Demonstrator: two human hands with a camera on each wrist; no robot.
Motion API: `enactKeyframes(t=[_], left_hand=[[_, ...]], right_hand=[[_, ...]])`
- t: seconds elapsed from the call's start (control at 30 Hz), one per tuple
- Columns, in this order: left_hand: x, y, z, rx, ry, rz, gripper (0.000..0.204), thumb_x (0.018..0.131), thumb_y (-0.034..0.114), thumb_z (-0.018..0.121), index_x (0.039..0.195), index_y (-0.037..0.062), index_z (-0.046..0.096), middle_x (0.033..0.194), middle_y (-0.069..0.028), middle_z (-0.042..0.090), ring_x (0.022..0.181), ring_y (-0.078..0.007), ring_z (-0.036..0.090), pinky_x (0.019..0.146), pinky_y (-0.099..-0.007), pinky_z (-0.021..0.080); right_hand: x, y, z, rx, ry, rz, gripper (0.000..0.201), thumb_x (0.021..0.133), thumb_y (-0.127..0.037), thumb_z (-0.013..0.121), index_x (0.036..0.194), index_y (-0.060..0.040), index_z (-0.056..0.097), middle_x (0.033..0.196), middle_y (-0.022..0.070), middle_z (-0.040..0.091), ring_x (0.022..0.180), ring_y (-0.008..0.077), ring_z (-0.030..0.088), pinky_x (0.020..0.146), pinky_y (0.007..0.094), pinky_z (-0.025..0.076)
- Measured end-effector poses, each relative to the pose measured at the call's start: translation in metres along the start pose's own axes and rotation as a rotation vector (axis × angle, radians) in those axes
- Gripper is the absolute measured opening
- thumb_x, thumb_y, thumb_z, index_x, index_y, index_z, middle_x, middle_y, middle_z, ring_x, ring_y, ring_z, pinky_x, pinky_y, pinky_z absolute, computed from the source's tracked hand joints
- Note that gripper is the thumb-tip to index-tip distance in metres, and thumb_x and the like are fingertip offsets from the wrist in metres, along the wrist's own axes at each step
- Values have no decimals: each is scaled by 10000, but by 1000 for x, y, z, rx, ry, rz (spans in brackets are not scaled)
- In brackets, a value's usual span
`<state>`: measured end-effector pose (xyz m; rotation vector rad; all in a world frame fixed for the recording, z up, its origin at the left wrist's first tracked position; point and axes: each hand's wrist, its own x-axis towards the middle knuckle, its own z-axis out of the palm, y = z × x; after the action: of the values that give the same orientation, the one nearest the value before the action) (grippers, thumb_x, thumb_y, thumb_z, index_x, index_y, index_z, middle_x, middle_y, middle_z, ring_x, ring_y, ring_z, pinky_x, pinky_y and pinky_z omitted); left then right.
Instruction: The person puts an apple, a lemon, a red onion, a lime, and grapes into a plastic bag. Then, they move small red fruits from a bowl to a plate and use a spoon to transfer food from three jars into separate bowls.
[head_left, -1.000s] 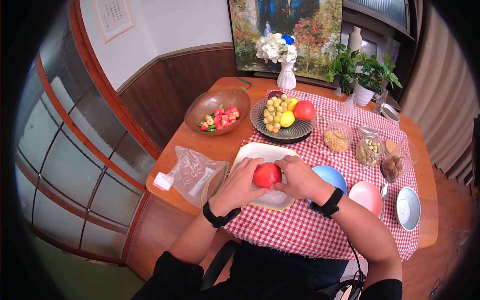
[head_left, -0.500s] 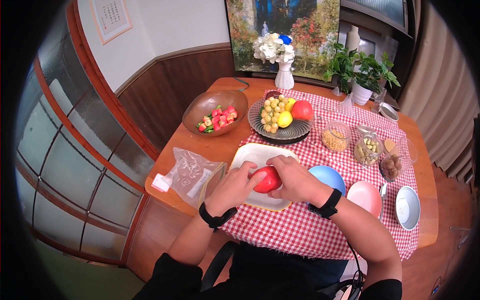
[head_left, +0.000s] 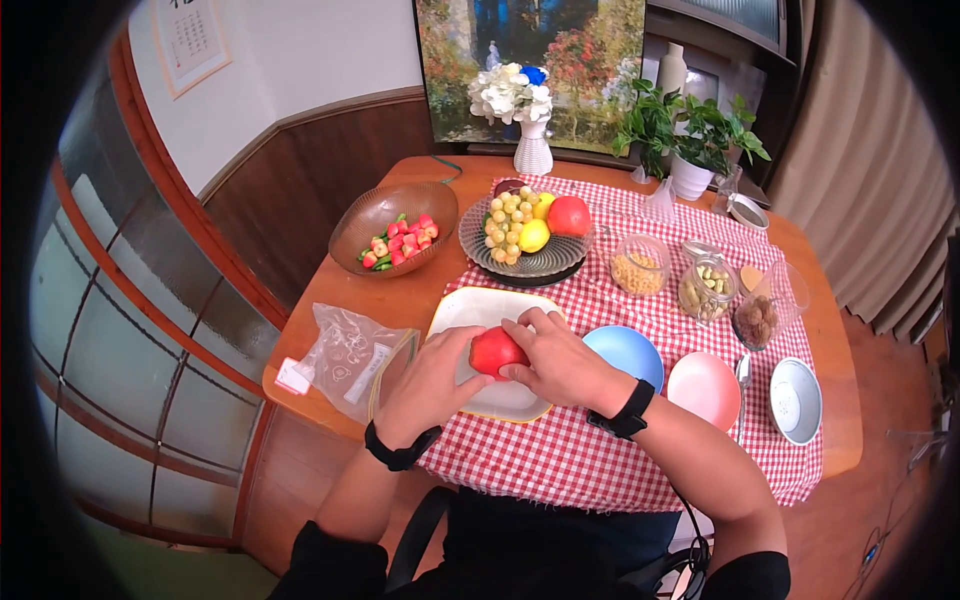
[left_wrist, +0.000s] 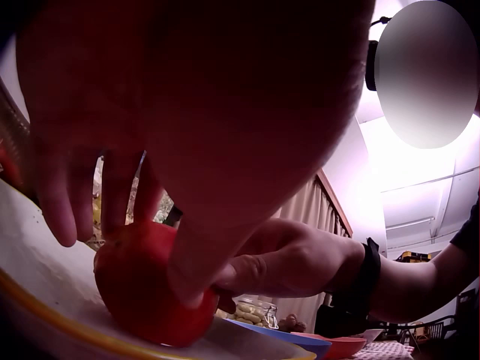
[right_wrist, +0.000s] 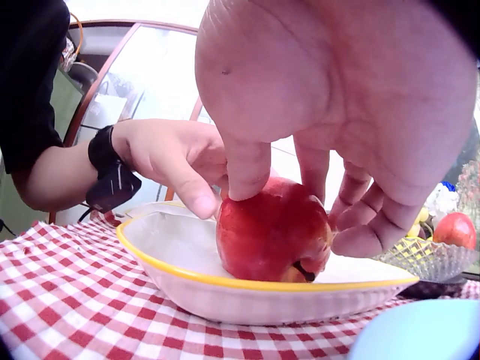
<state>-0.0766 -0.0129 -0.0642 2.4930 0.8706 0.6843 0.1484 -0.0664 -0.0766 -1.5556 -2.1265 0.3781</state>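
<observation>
One red fruit (right_wrist: 274, 236) between fingers (right_wrist: 247, 169)

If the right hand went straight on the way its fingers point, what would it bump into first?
The red fruit, straight away: the right hand is already touching it. After that, maybe the white dish, but depth is hard to tell.

The fruit (head_left: 496, 353) is red, the dish (right_wrist: 225, 301) white, the tablecloth (head_left: 560, 462) red-and-white check.
</observation>
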Motion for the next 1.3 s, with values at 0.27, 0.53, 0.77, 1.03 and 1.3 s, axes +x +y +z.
enactKeyframes(t=[0.27,0.53,0.77,1.03,1.3], left_hand=[[0,-1,6,-48,-40,-144,524,970,398,713,1316,18,609,1126,-225,716,1011,-343,704,858,-409,558],[1,-8,9,113,-28,-41,450,1010,366,654,1280,6,648,1144,-189,713,1069,-334,670,878,-417,536],[2,5,0,6,58,-22,455,953,315,732,1308,43,649,1225,-137,679,1068,-317,655,881,-392,542],[1,-2,3,-49,9,21,622,884,285,811,1412,63,570,1299,-150,658,1136,-322,647,928,-390,540],[1,-18,15,29,-80,-45,590,946,380,742,1349,-24,590,1276,-212,641,1192,-372,600,1019,-425,481]], right_hand=[[2,-9,-16,39,-81,48,685,739,-237,882,1286,10,552,1229,224,608,1150,395,557,998,466,505],[1,-3,-6,-52,-13,-23,687,700,-190,882,1274,6,560,1191,173,571,1183,383,528,982,459,516],[0,-6,-21,65,-64,82,647,829,-256,838,1323,-1,507,1131,242,663,1128,422,581,984,483,508],[0,-4,-12,147,-158,131,552,917,-252,749,1336,29,527,1168,231,689,1134,440,580,1004,490,484],[-3,-2,-5,-26,53,-132,646,787,-175,825,1345,12,558,1272,206,607,1203,404,562,1055,459,482]])
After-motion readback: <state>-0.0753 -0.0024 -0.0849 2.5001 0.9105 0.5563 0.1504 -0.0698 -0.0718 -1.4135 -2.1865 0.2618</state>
